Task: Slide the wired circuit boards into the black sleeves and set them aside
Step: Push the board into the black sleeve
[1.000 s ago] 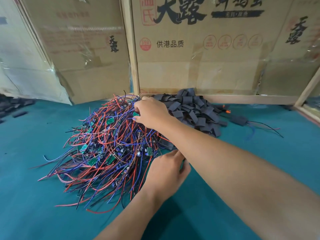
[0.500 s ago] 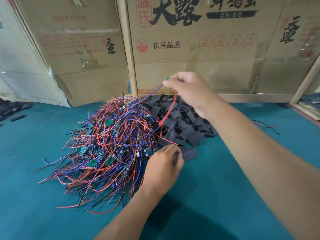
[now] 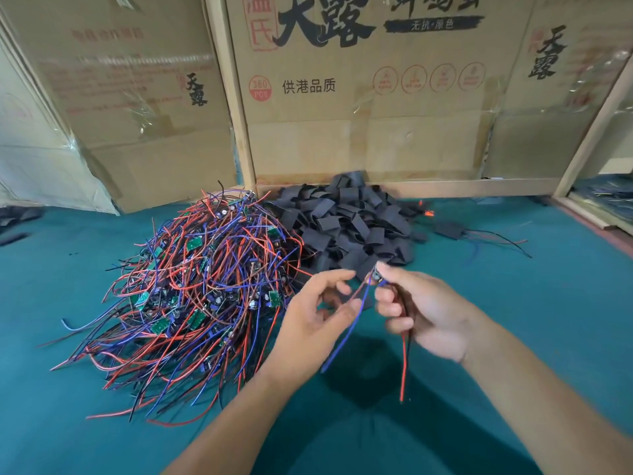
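My right hand (image 3: 421, 310) pinches a wired circuit board (image 3: 376, 274) at chest height, in front of the piles. Its blue wire (image 3: 342, 334) and red wire (image 3: 404, 365) hang down. My left hand (image 3: 315, 313) is just left of it, fingers curled round a black sleeve (image 3: 367, 304) that is mostly hidden behind the fingertips. A big tangle of wired circuit boards (image 3: 205, 286) with red, blue and black leads lies on the left. The heap of empty black sleeves (image 3: 352, 228) sits behind it to the right.
One sleeved board (image 3: 448, 229) with trailing wires lies apart at the right. The teal table cover (image 3: 531, 303) runs under everything. Cardboard boxes (image 3: 342, 114) and a wooden frame (image 3: 589, 132) wall off the back. More dark sleeves (image 3: 17, 217) lie at the far left.
My right hand pulled one wired board out of the tangle, lifted it, then brought it down toward me. My left hand rose off the table from the sleeve heap's edge to meet it.
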`<state>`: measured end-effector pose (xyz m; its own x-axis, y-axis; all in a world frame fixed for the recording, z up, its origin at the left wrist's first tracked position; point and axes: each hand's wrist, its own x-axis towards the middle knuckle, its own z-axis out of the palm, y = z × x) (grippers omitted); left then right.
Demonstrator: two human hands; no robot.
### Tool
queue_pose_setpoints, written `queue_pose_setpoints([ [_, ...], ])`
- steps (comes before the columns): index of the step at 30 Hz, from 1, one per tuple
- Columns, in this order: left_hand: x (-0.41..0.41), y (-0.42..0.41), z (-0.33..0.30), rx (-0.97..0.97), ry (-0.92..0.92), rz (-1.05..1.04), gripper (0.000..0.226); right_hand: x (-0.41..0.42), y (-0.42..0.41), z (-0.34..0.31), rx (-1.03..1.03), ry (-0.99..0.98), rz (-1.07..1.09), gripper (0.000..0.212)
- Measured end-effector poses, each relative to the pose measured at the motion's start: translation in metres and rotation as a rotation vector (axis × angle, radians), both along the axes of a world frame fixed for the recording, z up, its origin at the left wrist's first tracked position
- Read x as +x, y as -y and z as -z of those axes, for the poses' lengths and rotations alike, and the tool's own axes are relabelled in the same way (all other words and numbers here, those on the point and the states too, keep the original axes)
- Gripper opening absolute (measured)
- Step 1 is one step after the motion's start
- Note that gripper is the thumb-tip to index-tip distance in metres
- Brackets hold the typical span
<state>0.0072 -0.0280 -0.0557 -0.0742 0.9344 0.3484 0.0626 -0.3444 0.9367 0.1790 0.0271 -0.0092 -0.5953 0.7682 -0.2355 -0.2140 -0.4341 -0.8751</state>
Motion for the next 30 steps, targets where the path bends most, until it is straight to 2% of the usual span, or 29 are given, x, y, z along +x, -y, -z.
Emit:
queue_pose_setpoints([
  [2, 0.0, 0.002, -0.001, 0.032, -0.055, 0.048, 0.039, -0.003, 0.006, 0.007, -0.031, 0.052, -0.062, 0.021],
  [5, -0.001, 0.004, -0.003, 0.067, -0.166, 0.041, 0.033, -0.004, 0.013, 0.015, -0.037, 0.122, -0.173, 0.022],
  [10, 0.0, 0.004, -0.001, -0.034, -0.08, 0.038, 0.018, 0.005, 0.012, 0.016, -0.018, 0.216, -0.287, 0.028],
  [12, 0.0, 0.002, 0.0, -0.086, -0.005, -0.002, 0.013, 0.009, 0.007, 0.018, 0.008, 0.28, -0.262, 0.035],
  [14, 0.0, -0.001, 0.0, -0.133, 0.001, -0.069, 0.008, 0.015, -0.002, 0.021, 0.087, 0.373, -0.112, 0.036],
  [17, 0.001, 0.0, 0.002, -0.211, 0.094, -0.085, 0.023, 0.022, -0.024, 0.025, 0.437, 0.696, 0.157, 0.015],
  [20, 0.003, 0.001, 0.001, -0.267, 0.228, -0.05, 0.028, 0.014, -0.049, 0.029, 0.932, 1.008, 0.174, 0.007],
  [23, 0.003, 0.002, 0.001, -0.295, 0.288, 0.003, 0.01, 0.0, -0.074, 0.034, 1.353, 1.2, 0.018, 0.039],
  [24, 0.003, 0.002, 0.0, -0.302, 0.314, 0.017, 0.007, -0.003, -0.081, 0.034, 1.441, 1.262, -0.046, 0.048],
  [26, 0.004, 0.003, -0.002, -0.324, 0.389, 0.035, 0.014, -0.005, -0.092, 0.031, 1.527, 1.356, -0.145, 0.054],
  [30, 0.002, 0.005, -0.006, -0.337, 0.484, 0.093, 0.024, -0.007, -0.099, 0.03, 1.664, 1.431, -0.14, 0.043],
])
